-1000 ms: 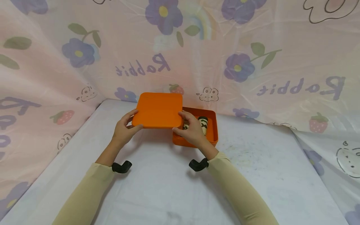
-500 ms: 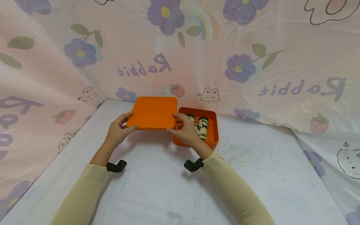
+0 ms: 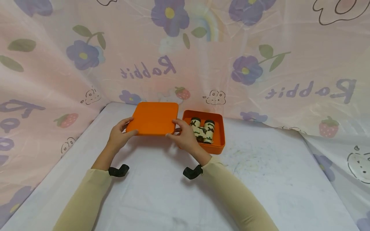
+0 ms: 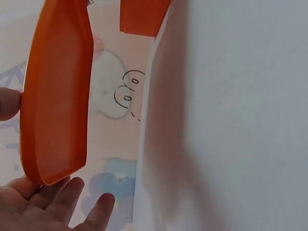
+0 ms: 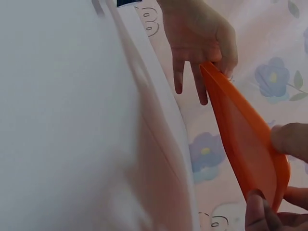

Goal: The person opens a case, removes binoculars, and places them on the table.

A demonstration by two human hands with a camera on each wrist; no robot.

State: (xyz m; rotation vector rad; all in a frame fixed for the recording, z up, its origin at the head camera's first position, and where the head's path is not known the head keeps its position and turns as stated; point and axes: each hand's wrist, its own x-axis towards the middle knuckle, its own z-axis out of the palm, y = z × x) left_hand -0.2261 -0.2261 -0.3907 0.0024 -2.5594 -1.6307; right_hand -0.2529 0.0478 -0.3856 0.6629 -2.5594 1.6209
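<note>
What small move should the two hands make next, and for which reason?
Probably lower the orange lid onto the white table: the left hand and right hand hold it above the surface, beside the open box, whose binoculars lie uncovered.

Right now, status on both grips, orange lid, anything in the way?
Left grip, right grip: both holding orange lid. Lid above table, beside open box holding binoculars. Right grip partly hides box in head view.

A flat, orange, square lid (image 3: pixel 152 118) is held by the left hand (image 3: pixel 118 136) and right hand (image 3: pixel 187 138); cream camouflage-patterned binoculars (image 3: pixel 209 130) are contained in an orange square box (image 3: pixel 219 134) at its three o'clock.
</note>
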